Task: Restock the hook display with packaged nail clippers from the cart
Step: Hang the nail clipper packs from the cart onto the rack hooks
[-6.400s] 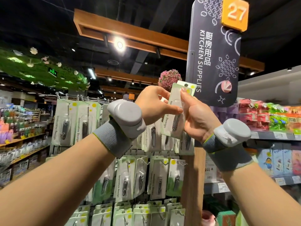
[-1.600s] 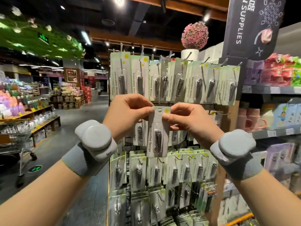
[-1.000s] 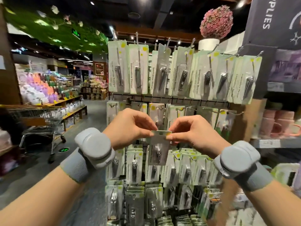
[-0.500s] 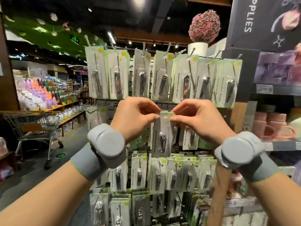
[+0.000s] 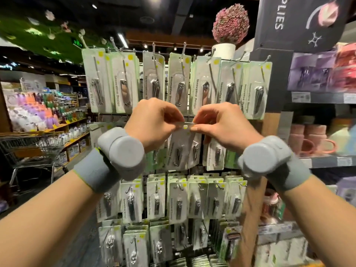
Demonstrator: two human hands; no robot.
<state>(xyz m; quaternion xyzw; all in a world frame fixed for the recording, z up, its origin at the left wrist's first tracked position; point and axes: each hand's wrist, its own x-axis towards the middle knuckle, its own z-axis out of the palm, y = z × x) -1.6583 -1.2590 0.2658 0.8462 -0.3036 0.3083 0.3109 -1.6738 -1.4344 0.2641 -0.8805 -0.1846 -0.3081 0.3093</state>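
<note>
A packaged nail clipper (image 5: 180, 149) hangs between my two hands in front of the second row of the hook display (image 5: 221, 54). My left hand (image 5: 154, 122) pinches its top left corner and my right hand (image 5: 221, 124) pinches its top right corner. The pack's top edge is level with the hooks of that row; the hook itself is hidden behind my fingers. Rows of the same white-and-green packs hang above and below.
A shopping cart (image 5: 32, 151) stands at the left in the aisle. Shelves with pink mugs (image 5: 312, 141) and purple boxes are at the right. A dark hanging sign (image 5: 300, 22) and a pink flower ball in a white pot (image 5: 230, 26) sit above the display.
Both hands moved the pack from the top row down to the second row. In the last half second they pushed it closer to the display and its top edge tilted toward the hooks.
</note>
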